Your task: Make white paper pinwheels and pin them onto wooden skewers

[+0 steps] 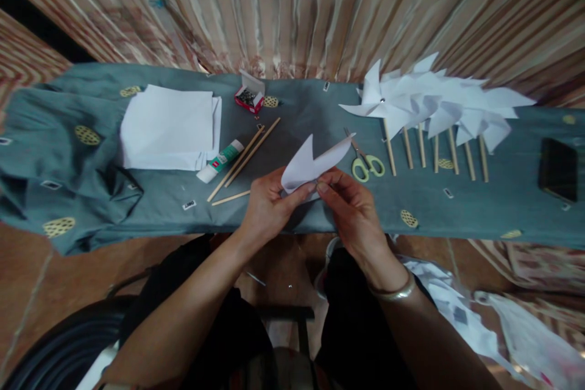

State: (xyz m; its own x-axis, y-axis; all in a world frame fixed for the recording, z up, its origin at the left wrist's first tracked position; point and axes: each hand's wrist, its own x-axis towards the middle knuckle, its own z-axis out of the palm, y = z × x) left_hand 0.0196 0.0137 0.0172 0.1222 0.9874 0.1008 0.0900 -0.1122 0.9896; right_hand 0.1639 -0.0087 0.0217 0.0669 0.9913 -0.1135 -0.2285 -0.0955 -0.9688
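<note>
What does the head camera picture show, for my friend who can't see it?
Two hands, the left hand and right hand, hold a folded white paper piece over a grey-green cloth. Nearby lie scissors, a glue stick, loose wooden sticks, a paper stack, and a row of finished paper pinwheels.

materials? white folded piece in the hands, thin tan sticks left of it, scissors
White folded piece: looks like thin matte paper, creased sharply. Thin tan sticks: probably bare wood, pale and unpainted. Scissors: grey metal-looking blades, pale green handles, likely glossy plastic.
</note>
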